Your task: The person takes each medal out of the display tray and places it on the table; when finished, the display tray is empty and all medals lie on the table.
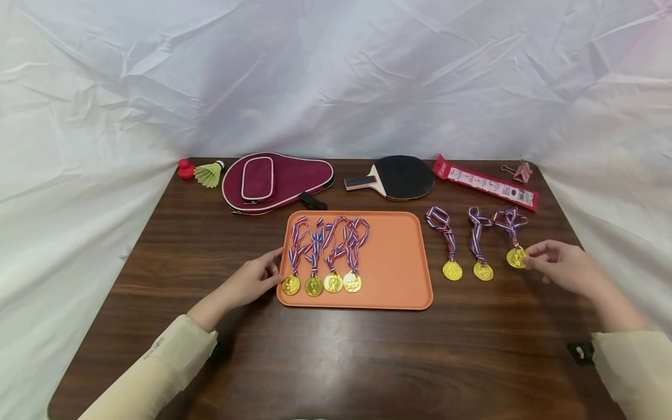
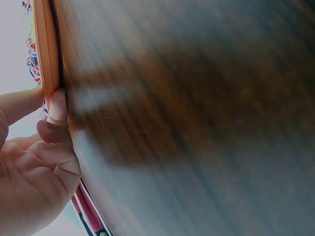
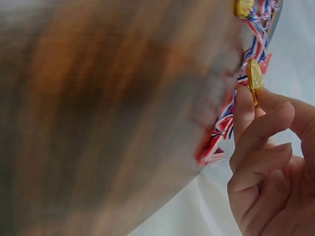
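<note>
An orange tray (image 1: 396, 259) lies on the wooden table, its left rim pinched between the thumb and a finger of my left hand (image 1: 253, 281). Several gold medals on striped ribbons, such as one gold medal (image 1: 352, 282), lie side by side on the tray's left half. To the right of the tray are three more medals in a row. My right hand (image 1: 563, 267) pinches the edge of the rightmost medal (image 1: 516, 257) between thumb and index finger. In the right wrist view this medal (image 3: 255, 78) is tipped on edge, with its ribbon (image 3: 226, 118) trailing behind.
Along the back lie a red piece (image 1: 185, 169), a yellow shuttlecock (image 1: 209, 174), a maroon paddle case (image 1: 301, 175), a black table tennis paddle (image 1: 404, 178), a long red packet (image 1: 485, 182) and a pink binder clip (image 1: 522, 172). White sheeting (image 1: 336, 76) hangs close behind the table.
</note>
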Motion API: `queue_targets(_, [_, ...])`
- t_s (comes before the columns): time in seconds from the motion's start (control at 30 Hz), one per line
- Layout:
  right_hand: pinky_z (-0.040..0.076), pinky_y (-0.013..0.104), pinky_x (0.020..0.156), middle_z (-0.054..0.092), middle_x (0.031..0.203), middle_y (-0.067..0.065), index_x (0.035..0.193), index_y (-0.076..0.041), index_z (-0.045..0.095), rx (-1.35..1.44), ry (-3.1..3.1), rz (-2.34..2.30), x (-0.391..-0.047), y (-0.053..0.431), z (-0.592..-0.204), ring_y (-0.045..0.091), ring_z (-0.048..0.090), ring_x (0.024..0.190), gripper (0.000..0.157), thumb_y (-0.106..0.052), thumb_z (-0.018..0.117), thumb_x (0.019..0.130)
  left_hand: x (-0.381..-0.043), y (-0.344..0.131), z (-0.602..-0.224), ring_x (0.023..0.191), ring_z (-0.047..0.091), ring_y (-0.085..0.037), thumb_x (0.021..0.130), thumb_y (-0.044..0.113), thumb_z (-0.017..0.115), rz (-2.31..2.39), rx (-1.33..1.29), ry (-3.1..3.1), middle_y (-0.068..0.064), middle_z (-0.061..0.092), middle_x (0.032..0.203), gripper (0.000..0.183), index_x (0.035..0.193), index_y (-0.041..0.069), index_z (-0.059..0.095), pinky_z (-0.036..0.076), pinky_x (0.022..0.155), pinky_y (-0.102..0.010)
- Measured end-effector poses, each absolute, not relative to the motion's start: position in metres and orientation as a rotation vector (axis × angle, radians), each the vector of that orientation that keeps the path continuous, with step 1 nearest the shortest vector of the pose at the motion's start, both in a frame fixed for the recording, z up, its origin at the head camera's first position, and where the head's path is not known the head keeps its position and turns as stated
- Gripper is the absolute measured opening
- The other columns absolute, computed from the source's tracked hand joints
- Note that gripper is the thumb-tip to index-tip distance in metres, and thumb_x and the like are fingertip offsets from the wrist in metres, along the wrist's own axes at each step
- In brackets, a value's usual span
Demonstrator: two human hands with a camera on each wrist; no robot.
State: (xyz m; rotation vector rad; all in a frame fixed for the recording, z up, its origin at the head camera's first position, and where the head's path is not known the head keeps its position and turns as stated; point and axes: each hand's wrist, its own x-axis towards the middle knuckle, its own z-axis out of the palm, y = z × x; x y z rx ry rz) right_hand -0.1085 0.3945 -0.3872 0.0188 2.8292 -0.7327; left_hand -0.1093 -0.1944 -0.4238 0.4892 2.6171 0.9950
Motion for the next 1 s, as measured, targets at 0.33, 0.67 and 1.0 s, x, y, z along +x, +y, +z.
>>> queue_targets(0.33, [0.037, 0.031, 0.053, 0.065, 0.077, 0.006, 0.103, 0.0, 0.054, 0.024, 2.782, -0.691, -0.102, 0.401, -0.399, 0.017, 0.058, 0.057, 0.041, -0.038, 0.055, 0.087, -0.109, -0.195, -0.423, 0.057, 0.046, -0.013, 0.088, 0.017, 0.059, 0.986, 0.498, 2.626, 0.001, 0.053, 0.077, 0.058, 0.137, 0.003, 0.031, 0.038, 0.052, -0.026])
queue_targets(0.67, [0.038, 0.031, 0.05, 0.063, 0.071, 0.002, 0.1, 0.001, 0.056, 0.053, 2.798, -0.627, -0.101, 0.402, -0.402, 0.015, 0.057, 0.055, 0.042, -0.038, 0.058, 0.085, -0.109, -0.195, -0.422, 0.057, 0.045, -0.013, 0.087, 0.016, 0.059, 0.988, 0.489, 2.624, 0.001, 0.053, 0.077, 0.059, 0.137, 0.003, 0.031, 0.038, 0.051, -0.026])
queue_targets(1.0, [0.035, 0.031, 0.051, 0.064, 0.077, 0.005, 0.096, -0.008, 0.059, 0.007, 2.995, -0.579, -0.1, 0.369, -0.375, 0.017, 0.057, 0.057, 0.038, -0.044, 0.056, 0.085, -0.109, -0.195, -0.425, 0.057, 0.045, -0.013, 0.087, 0.016, 0.059, 0.997, 0.497, 2.619, 0.001, 0.052, 0.077, 0.058, 0.137, 0.004, 0.031, 0.038, 0.051, -0.026])
